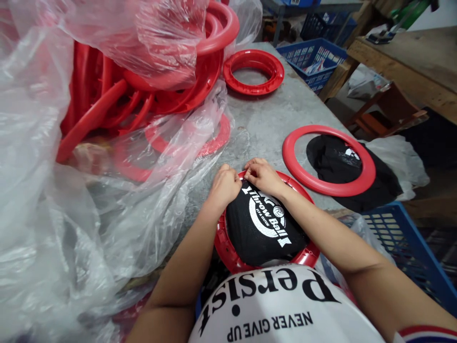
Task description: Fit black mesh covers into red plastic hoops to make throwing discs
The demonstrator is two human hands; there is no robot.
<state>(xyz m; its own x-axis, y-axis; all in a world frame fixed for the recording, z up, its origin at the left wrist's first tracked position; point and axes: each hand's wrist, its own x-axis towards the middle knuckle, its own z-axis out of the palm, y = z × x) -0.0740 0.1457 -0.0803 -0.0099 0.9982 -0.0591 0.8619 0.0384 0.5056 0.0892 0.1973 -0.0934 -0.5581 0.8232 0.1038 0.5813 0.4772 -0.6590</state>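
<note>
Plastic sheeting (43, 214), clear and wrinkled, fills the left side. Heap of glossy red plastic rings (93, 118) next to it, partly draped by the sheeting; flat red ring (222, 139) under film at its front.

Then the work: left hand (225, 185) closed, fingers bent, pinching the edge of a round black fabric panel (267, 226) printed white, "Throw Ball". Panel lies across a shiny red plastic ring frame (223, 238) at the table's near side, right up at the white printed shirt (264, 305). Right hand (263, 176) just beside the left, also closed on the panel edge at the far rim. Can't tell if either grips the frame too.

Behind, a red plastic double ring (250, 89) sits alone on the grey tabletop (257, 114). Further right, smooth red ring (291, 152) lies on black fabric pieces (383, 188), some showing through its opening. Right edge: blue perforated plastic crate (423, 252) below, brown wooden bench (407, 85) above.
</note>
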